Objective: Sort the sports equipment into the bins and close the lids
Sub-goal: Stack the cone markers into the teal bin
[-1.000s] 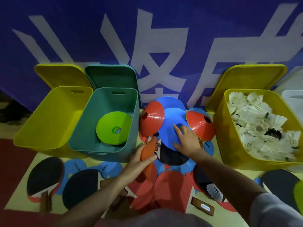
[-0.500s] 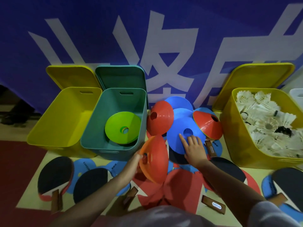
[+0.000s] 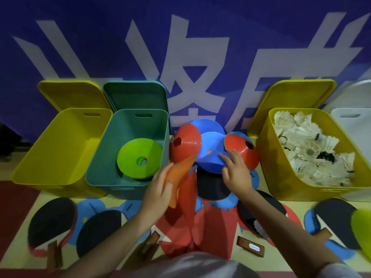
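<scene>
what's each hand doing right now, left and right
Left hand: grips an orange cone.
Right hand: open, fingers flat on the blue cone.

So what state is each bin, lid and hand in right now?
Left yellow bin: open, nothing visible inside.
Teal bin: open, holds a green cone.
Right yellow bin: open, full of shuttlecocks.
Left hand: grips an orange cone.
Right hand: fingers on a blue cone.
</scene>
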{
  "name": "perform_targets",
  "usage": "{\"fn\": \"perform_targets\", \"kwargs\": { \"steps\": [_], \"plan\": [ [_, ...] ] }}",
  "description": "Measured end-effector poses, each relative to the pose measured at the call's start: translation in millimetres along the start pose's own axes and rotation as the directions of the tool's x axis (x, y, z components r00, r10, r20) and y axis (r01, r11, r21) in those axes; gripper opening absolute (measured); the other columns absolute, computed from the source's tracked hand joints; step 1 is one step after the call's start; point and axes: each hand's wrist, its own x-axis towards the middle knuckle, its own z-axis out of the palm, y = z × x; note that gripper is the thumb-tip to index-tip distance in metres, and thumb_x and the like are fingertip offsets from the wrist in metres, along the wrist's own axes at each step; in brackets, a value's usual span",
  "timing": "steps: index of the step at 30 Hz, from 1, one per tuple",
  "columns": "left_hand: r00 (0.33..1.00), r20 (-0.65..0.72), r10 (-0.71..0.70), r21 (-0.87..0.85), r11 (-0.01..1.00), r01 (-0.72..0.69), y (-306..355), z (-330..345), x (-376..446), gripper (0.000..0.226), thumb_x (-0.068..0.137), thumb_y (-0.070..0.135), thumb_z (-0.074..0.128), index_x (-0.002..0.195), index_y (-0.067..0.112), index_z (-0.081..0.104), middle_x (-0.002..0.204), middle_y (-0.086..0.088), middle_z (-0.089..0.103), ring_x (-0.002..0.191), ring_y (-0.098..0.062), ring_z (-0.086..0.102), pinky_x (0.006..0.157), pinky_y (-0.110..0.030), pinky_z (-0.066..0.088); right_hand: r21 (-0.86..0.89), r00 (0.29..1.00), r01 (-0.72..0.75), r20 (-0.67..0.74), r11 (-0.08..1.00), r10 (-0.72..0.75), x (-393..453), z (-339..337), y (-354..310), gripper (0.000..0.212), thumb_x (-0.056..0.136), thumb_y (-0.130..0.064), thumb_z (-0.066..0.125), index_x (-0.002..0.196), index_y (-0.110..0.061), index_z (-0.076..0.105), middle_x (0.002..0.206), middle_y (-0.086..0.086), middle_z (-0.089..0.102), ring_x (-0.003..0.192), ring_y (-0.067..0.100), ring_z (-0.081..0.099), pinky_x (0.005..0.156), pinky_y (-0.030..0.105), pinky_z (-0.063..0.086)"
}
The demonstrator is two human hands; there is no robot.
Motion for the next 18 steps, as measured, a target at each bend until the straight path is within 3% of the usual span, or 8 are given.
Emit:
{"fn": "perform_targets", "kwargs": {
  "steps": [2,4,8,13,18],
  "plan": [
    [0.999,-0.001,0.048,0.038,0.998,-0.048,7,0,15,0.048,0.091,0.038,0.033,0.132,0.024,0.053,0.13,0.006,0.057,0.119,-0.007,0.053,0.103,-0.032,0.042,0.006,0.997,0.004,-0.078,1.0,-0.004,10,-14,1,0.049,0.087,-0.026,0.034,0.124,-0.007,0.06,0.123,0.014,0.06,0.111,0.035,0.058,0.082,0.044,0.054],
    [0.992,-0.017,0.123,0.115,0.986,-0.12,16,-1,30,0.042,0.095,0.032,0.035,0.13,0.021,0.056,0.123,0.003,0.063,0.111,-0.012,0.059,0.091,-0.029,0.047,-0.014,0.99,-0.011,-0.142,1.0,0.009,22,-29,1,0.045,0.088,-0.026,0.035,0.12,-0.009,0.063,0.109,0.011,0.068,0.09,0.033,0.066,0.061,0.038,0.055],
    [0.965,-0.157,0.212,0.236,0.957,-0.172,27,-8,63,0.031,0.098,0.012,0.048,0.127,0.012,0.058,0.113,-0.007,0.068,0.1,-0.025,0.063,0.071,-0.022,0.037,-0.066,0.973,-0.082,-0.223,0.994,0.065,48,-51,5,0.042,0.089,-0.03,0.038,0.114,-0.014,0.068,0.099,0.006,0.073,0.08,0.029,0.07,0.052,0.032,0.051],
    [0.96,-0.252,0.126,0.194,0.978,-0.078,23,-28,95,0.041,0.097,0.013,0.049,0.138,0.018,0.046,0.115,-0.01,0.066,0.098,-0.031,0.062,0.071,-0.031,0.044,0.022,0.956,-0.171,-0.239,0.985,0.172,70,-63,9,0.041,0.095,-0.03,0.037,0.124,-0.017,0.062,0.115,0.005,0.069,0.09,0.031,0.068,0.063,0.036,0.051],
    [0.943,-0.325,0.067,0.139,0.99,-0.022,9,-54,112,0.054,0.098,0.009,0.044,0.147,0.029,0.032,0.125,-0.012,0.058,0.098,-0.031,0.059,0.075,-0.039,0.048,0.296,0.884,-0.332,-0.232,0.895,0.405,79,-72,9,0.038,0.099,-0.021,0.045,0.136,-0.025,0.05,0.115,0.007,0.068,0.097,0.031,0.064,0.08,0.04,0.049]
  ]
}}
